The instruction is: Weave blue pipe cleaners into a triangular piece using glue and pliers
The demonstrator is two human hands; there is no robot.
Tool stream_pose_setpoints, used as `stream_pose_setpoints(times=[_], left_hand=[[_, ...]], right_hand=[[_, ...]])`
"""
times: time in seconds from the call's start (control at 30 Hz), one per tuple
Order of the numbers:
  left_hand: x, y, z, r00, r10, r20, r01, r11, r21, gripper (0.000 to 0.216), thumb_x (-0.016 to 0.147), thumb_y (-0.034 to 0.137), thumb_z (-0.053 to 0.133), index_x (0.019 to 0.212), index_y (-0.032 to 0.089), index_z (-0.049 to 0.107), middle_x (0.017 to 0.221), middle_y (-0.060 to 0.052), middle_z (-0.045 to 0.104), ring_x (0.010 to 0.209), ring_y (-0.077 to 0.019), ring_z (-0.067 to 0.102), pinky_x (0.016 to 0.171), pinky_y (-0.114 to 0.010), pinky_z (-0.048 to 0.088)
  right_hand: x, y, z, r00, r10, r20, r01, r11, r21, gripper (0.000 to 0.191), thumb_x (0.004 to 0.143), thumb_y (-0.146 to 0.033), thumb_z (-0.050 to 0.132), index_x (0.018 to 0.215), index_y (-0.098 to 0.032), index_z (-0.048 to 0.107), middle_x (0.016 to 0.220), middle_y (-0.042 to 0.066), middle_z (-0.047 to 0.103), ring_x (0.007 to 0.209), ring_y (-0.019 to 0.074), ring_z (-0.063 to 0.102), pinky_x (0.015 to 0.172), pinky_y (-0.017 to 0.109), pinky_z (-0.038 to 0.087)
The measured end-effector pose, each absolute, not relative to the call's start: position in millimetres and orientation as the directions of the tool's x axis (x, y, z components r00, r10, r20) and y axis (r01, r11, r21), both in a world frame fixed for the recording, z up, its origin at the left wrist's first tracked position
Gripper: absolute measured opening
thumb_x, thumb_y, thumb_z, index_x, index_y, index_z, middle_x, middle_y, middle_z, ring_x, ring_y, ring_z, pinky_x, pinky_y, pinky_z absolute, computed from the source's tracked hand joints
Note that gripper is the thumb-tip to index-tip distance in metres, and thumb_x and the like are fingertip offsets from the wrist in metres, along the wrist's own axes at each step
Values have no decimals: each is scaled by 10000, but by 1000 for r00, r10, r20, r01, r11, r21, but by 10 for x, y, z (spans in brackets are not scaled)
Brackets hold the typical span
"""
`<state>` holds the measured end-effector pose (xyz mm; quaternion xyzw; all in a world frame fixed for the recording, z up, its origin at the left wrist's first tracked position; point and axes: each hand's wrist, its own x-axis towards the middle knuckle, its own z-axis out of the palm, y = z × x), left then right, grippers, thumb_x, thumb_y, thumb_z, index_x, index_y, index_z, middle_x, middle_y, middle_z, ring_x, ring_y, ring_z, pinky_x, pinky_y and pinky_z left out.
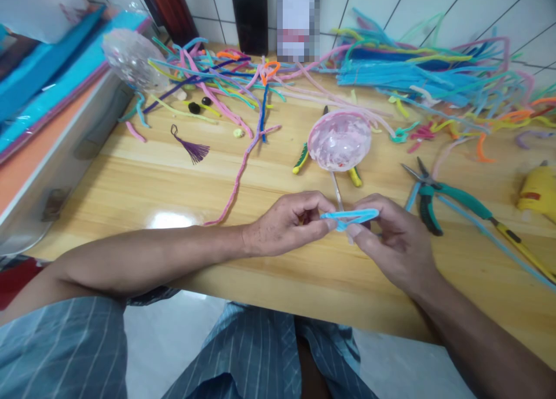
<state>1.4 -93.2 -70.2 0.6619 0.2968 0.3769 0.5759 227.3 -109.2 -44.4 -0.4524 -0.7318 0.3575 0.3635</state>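
Between my two hands is a light blue pipe cleaner (354, 216), bent into a narrow loop. My left hand (295, 222) pinches its left end between thumb and fingers. The fingers of my right hand (395, 237) are closed on its right part. Just beyond, a shiny pinkish dome (339, 141) rests on the table, with a thin clear stick (336, 191) running from it toward my hands. Whether a finger touches the stick I cannot tell. Yellow-and-green tool handles (300, 159) show from beneath the dome.
Teal-handled pliers (428, 190) and a yellow-handled tool (519, 245) lie right, with a yellow glue gun (538, 190) farther over. A bundle of blue pipe cleaners (382, 69) lies against the tiled wall. Left are a purple tassel (194, 147), a clear dome (134, 60) and an open case (65, 138).
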Motion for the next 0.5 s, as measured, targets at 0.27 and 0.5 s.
stream_pose_setpoints(times=[0.27, 0.5], left_hand=[[23, -927, -692, 530, 828, 185, -35, -196, 980, 255, 990, 404, 665, 963, 151, 684, 808, -22, 627, 704, -107, 545, 642, -238, 442], [19, -932, -702, 526, 832, 176, -26, -191, 981, 276, 999, 423, 650, 984, 149, 687, 810, -30, 640, 726, -119, 568, 655, -244, 457]], right_hand=[[2240, -1071, -453, -406, 874, 266, 426, 439, -791, 145, 913, -122, 661, 931, -264, 641, 818, -27, 655, 702, 133, 607, 635, 276, 481], [2279, -1092, -463, -348, 899, 267, 433, 406, -804, 190, 900, -134, 667, 1012, -283, 631, 852, -22, 641, 730, 149, 594, 656, 295, 493]])
